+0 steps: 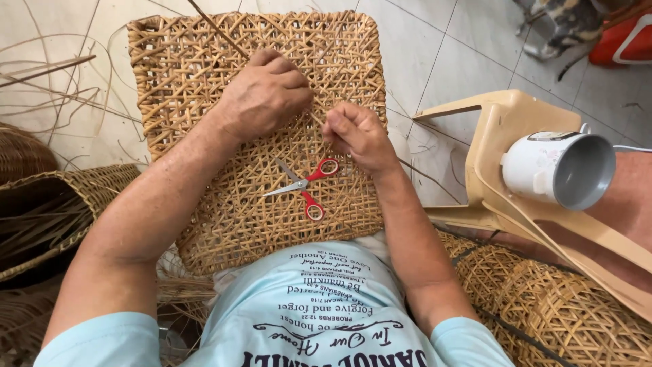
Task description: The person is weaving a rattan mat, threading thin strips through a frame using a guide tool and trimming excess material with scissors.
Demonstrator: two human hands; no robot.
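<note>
Woven rattan panel [204, 81], both hands [309, 112] pinching a strand, red scissors [305, 185] nearby

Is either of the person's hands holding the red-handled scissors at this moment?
No, the scissors lie open on the woven panel, below both hands, untouched.

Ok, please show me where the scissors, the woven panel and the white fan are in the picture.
scissors [303, 185]: head view, on the pivot where the blades meet the red handles.
woven panel [180, 75]: head view, on its bare upper left part.
white fan [543, 166]: head view, on its white housing.

Beige plastic chair [502, 122], red-handled scissors [307, 185]
</note>
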